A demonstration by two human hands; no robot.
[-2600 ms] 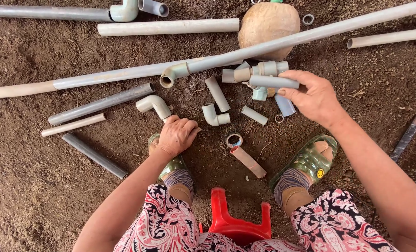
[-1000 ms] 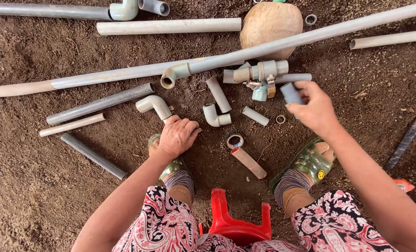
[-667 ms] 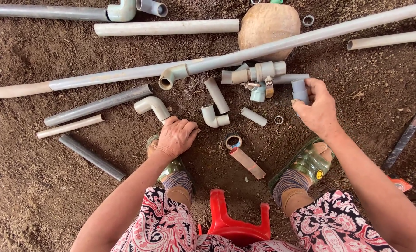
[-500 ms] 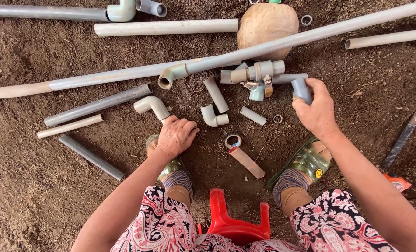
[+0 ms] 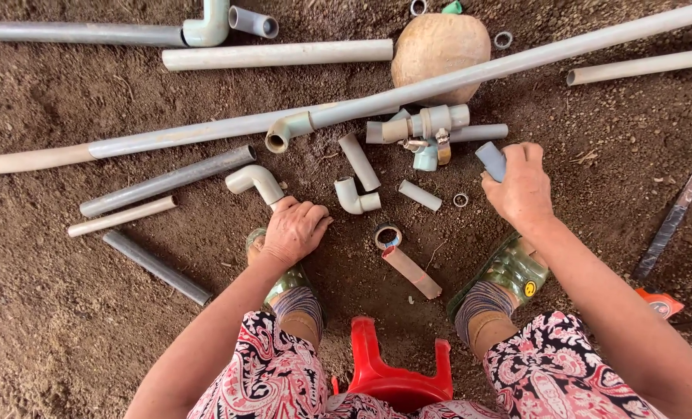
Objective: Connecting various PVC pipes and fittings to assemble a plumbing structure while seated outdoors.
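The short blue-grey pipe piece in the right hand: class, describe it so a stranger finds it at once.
Start at the round tan stone at the top. Below it lies a valve assembly; just right, the right hand pinches the blue-grey pipe piece, the only piece lifted off the soil.

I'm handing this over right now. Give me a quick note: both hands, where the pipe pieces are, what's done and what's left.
Right hand: holds a short grey pipe piece just above the dirt.
Left hand: resting on the ground by the curved elbow, holding nothing.
Valve assembly lies ahead of the right hand, under the long pipe. U-bend, short stubs and ring lie loose between the hands.
Done: grey piece picked up.
Left: nothing joined to it yet; other pieces still loose.
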